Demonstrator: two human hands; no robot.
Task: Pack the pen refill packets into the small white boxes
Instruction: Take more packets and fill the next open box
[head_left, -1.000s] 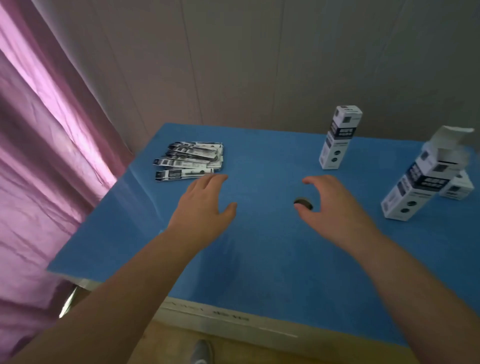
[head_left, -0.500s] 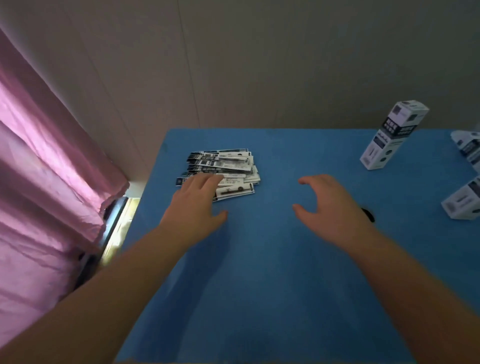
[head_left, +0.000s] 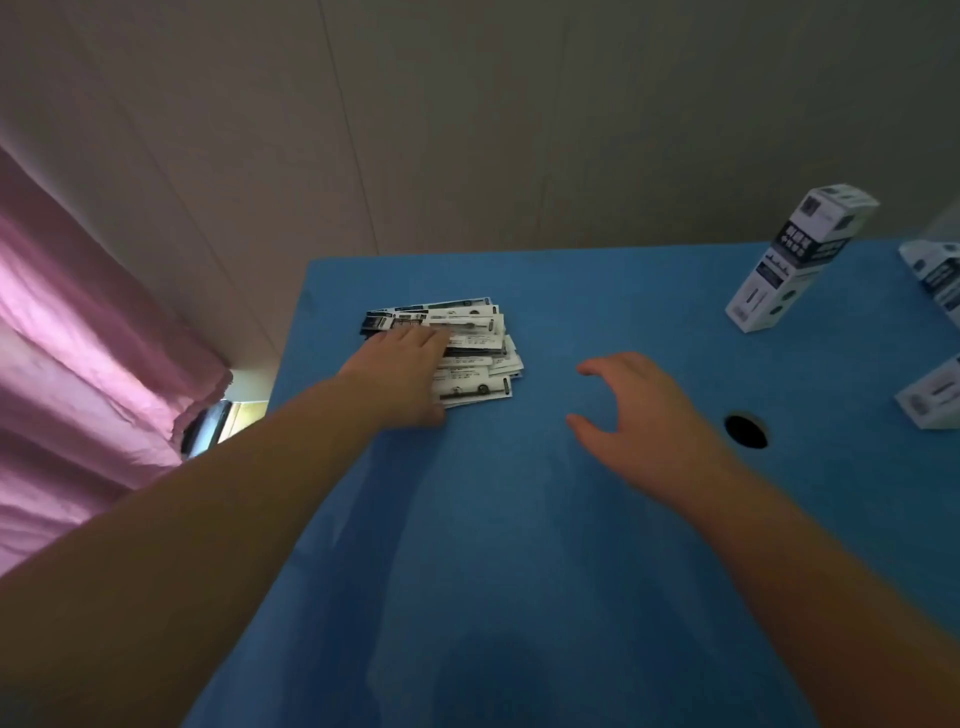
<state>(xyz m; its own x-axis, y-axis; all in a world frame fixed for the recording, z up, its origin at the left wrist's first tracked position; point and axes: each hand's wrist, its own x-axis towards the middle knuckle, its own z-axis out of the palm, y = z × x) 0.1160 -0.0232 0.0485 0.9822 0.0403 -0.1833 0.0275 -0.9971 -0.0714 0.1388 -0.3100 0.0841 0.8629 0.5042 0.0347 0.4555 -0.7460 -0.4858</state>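
Blue table (head_left: 519, 545): pen refill packets (head_left: 467, 358) in loose fanned pile at 11 o'clock; small white boxes (head_left: 789, 260) at 2 o'clock, well apart. Left hand (head_left: 400, 369) lies flat on pile's left half, fingers straight, nothing pinched. Right hand (head_left: 639, 415) hovers spread, empty, just right of pile. Packets likely light, thin, flexible, slick; top one best pinched at short end.

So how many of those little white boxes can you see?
3: one standing box at the table's far right, a second box and a lying box cut off by the right edge. More may be hidden.
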